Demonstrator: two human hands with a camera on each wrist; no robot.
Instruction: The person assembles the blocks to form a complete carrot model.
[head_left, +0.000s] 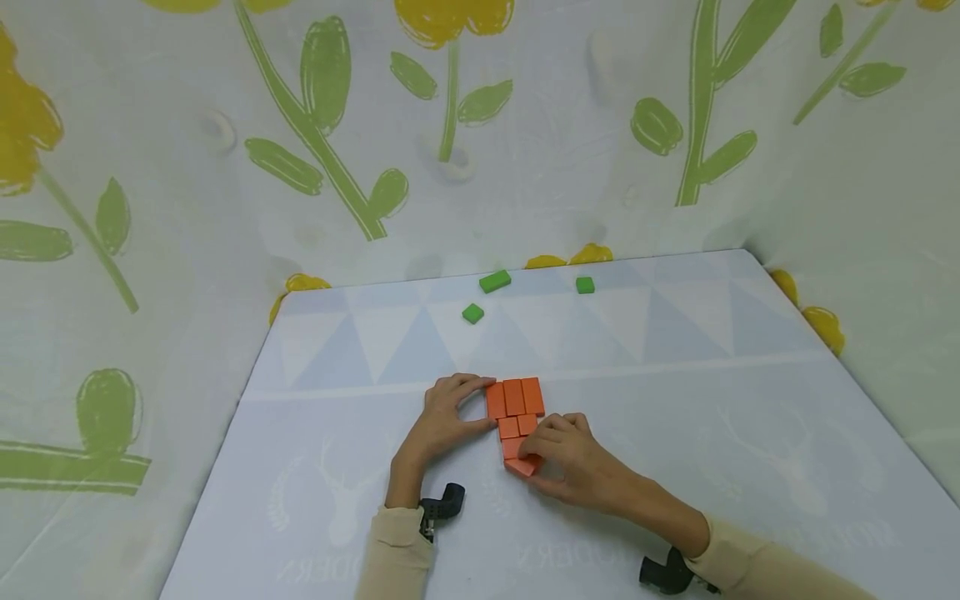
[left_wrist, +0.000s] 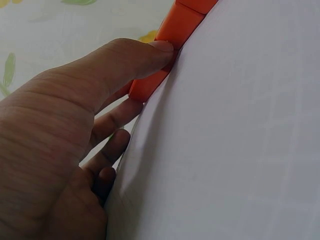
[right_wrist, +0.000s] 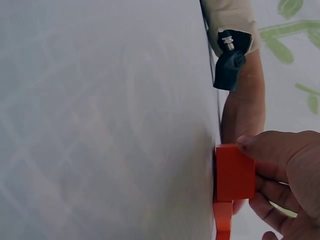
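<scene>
Several flat orange blocks (head_left: 513,397) lie edge to edge on the table in a narrow column. Three upright rectangles form its far end, with two small squares below them. My left hand (head_left: 442,414) rests along the column's left side, index fingertip at the far corner and thumb at the lower corner of the leftmost rectangle. In the left wrist view, the thumb presses an orange block's side (left_wrist: 175,27). With thumb and fingers, my right hand (head_left: 581,462) pinches an orange block (right_wrist: 235,172) at the column's near end, slightly tilted in the head view.
Three green blocks lie near the table's far edge: a longer one (head_left: 495,282), a small one (head_left: 472,313) and another (head_left: 585,285) to the right. A flower-printed curtain (head_left: 525,192) surrounds the patterned white table (head_left: 300,467). Both wrists carry black cameras (head_left: 448,502).
</scene>
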